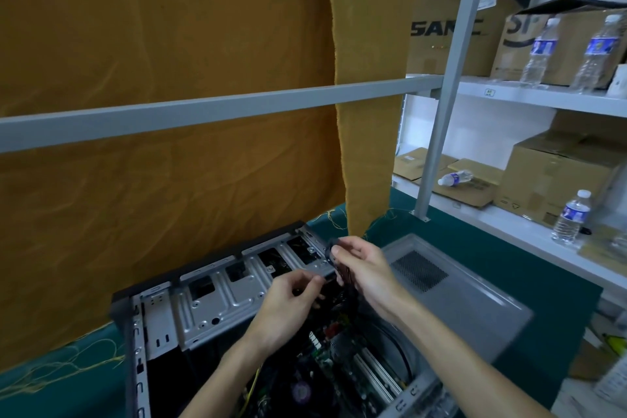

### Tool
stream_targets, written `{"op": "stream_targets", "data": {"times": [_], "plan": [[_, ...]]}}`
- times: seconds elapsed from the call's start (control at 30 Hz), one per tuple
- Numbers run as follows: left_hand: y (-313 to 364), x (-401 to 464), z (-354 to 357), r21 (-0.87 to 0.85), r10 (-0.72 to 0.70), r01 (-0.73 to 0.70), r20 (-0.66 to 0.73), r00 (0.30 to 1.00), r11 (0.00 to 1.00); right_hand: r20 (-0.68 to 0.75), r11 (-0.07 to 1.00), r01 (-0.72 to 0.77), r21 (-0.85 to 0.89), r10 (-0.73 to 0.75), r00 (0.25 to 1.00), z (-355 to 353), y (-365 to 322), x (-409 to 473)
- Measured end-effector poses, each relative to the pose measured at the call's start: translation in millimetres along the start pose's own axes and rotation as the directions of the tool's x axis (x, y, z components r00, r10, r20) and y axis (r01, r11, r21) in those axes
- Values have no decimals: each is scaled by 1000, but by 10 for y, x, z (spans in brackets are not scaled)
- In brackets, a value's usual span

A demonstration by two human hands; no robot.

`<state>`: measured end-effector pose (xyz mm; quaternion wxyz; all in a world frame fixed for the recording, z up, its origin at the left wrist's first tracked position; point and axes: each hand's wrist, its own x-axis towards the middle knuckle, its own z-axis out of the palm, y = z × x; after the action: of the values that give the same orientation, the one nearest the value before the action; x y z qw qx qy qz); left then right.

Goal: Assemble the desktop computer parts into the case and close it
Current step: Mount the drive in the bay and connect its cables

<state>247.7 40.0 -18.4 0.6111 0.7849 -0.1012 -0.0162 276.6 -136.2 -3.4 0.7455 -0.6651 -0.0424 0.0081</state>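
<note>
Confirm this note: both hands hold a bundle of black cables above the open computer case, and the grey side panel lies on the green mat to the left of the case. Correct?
Not quite. The head view shows the grey side panel lying on the green mat to the right of the open computer case, not the left. The rest stands: the left hand and right hand hold the bundle of black cables above the case.

Head view, down over open case (pixel 190 309)

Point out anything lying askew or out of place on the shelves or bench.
One water bottle lies on its side on flattened cardboard on the lower shelf, while the other bottles stand upright. Loose yellow threads from the cloth's frayed hem trail over the green mat.
</note>
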Motion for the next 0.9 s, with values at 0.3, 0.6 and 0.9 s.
{"op": "stream_targets", "data": {"times": [0.3, 0.6, 0.9], "plan": [[20, -28, -93, 202, 92, -95, 25, 995, 975, -22, 997, 79, -23, -80, 997, -31, -135, -37], [123, -68, -96, 138, 201, -221, 148, 968, 965, 51, 998, -44, -48, 46, 998, -149, -375, -182], [198, -83, -80, -82, 36, -28, 98, 995, 996, -2, 999, -32, -35, 32, 999, -297, -420, -290]]}}
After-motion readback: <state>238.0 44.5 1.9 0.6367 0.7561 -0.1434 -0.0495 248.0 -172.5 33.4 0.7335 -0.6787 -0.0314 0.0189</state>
